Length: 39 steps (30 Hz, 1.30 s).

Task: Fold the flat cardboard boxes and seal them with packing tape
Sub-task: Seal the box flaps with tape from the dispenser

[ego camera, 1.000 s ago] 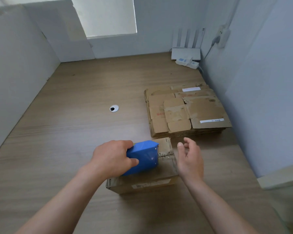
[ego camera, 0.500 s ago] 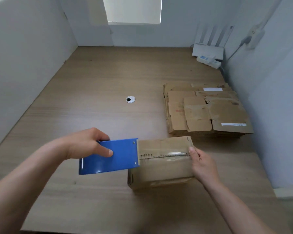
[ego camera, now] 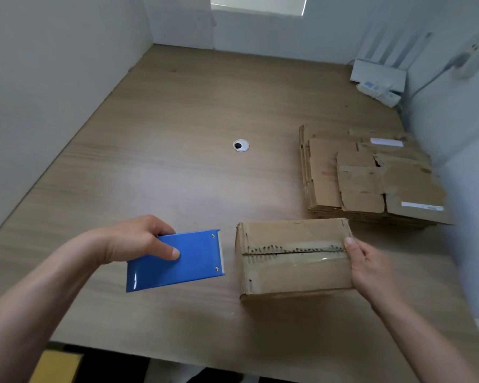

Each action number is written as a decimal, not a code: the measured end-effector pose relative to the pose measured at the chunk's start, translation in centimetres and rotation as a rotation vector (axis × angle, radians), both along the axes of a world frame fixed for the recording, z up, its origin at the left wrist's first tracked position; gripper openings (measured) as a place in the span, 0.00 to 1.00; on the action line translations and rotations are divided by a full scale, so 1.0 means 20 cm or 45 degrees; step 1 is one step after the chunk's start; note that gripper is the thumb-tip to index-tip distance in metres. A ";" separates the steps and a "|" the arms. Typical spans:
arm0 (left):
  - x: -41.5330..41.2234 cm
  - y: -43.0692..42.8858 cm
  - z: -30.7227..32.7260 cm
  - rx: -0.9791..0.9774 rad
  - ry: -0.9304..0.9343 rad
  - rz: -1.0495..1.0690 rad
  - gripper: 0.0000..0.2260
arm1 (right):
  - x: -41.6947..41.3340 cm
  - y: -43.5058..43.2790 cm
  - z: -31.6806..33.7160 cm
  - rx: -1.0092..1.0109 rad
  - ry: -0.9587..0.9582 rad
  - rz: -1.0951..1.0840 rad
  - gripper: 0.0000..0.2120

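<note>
Blue flat-sided tape dispenser is at 7 o'clock over the wooden table. Its long axis runs 9-to-3 and its cutter end points to 3 o'clock. The left hand grips it, thumb on its face. Just beside, apart, the folded brown cardboard box lies at 5 o'clock, taped seam 9-to-3. The right hand clasps its right end. A stack of flat cardboard boxes lies at 2 o'clock.

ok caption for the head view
Left hand holds tape dispenser beside taped box; right hand grips its end.
</note>
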<state>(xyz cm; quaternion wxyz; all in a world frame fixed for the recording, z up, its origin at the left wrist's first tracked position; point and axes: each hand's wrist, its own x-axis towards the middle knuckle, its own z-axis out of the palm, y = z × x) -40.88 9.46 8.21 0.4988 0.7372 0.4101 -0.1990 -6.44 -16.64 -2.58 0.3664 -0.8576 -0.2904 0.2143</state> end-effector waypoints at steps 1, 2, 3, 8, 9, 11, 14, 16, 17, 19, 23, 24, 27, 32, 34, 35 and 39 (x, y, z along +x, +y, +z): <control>-0.01 0.00 -0.01 0.007 0.001 0.004 0.16 | 0.01 0.00 -0.01 0.006 -0.011 0.001 0.26; -0.01 0.01 -0.02 0.022 0.002 0.006 0.15 | 0.01 0.00 -0.01 0.001 -0.017 0.000 0.29; -0.01 0.01 -0.03 0.038 0.009 0.002 0.14 | 0.01 0.00 -0.01 0.002 -0.021 0.007 0.30; 0.04 0.02 -0.07 0.118 0.101 -0.044 0.13 | -0.02 0.00 0.02 0.003 -0.021 -0.001 0.29; 0.05 0.02 -0.07 0.127 0.117 -0.053 0.13 | -0.02 0.01 0.03 0.016 -0.008 0.001 0.28; 0.08 0.02 -0.08 0.146 0.145 -0.071 0.12 | -0.04 0.01 0.05 0.039 0.002 0.006 0.27; 0.13 0.01 -0.08 0.199 0.189 -0.109 0.11 | -0.04 0.02 0.05 0.012 0.015 -0.023 0.17; 0.17 -0.01 -0.08 0.244 0.226 -0.126 0.11 | -0.04 0.01 0.04 -0.082 -0.021 -0.044 0.25; 0.19 -0.02 -0.08 0.270 0.246 -0.135 0.12 | -0.05 0.01 0.05 -0.161 -0.142 -0.012 0.29; 0.22 -0.05 -0.07 0.321 0.277 -0.145 0.14 | -0.06 0.02 0.10 -0.277 -0.594 0.129 0.27; 0.27 -0.10 -0.04 0.386 0.336 -0.151 0.15 | -0.20 0.12 0.25 0.021 -0.912 0.420 0.25; 0.28 -0.10 -0.04 0.397 0.354 -0.147 0.15 | -0.27 0.16 0.28 0.073 -0.871 0.592 0.25; 0.29 -0.12 -0.02 0.434 0.401 -0.134 0.16 | -0.42 0.28 0.32 -0.117 -0.821 1.241 0.38; 0.32 -0.15 0.00 0.451 0.501 -0.097 0.15 | -0.45 0.39 0.20 -0.383 -0.886 1.533 0.51; 0.33 -0.17 0.01 0.500 0.548 -0.095 0.15 | -0.46 0.38 0.17 -0.380 -0.920 1.496 0.50; 0.35 -0.19 0.00 0.554 0.576 -0.105 0.14 | -0.46 0.38 0.16 -0.362 -0.916 1.483 0.50; 0.40 -0.32 -0.06 0.711 0.637 -0.132 0.11 | -0.47 0.38 0.15 -0.340 -0.932 1.487 0.52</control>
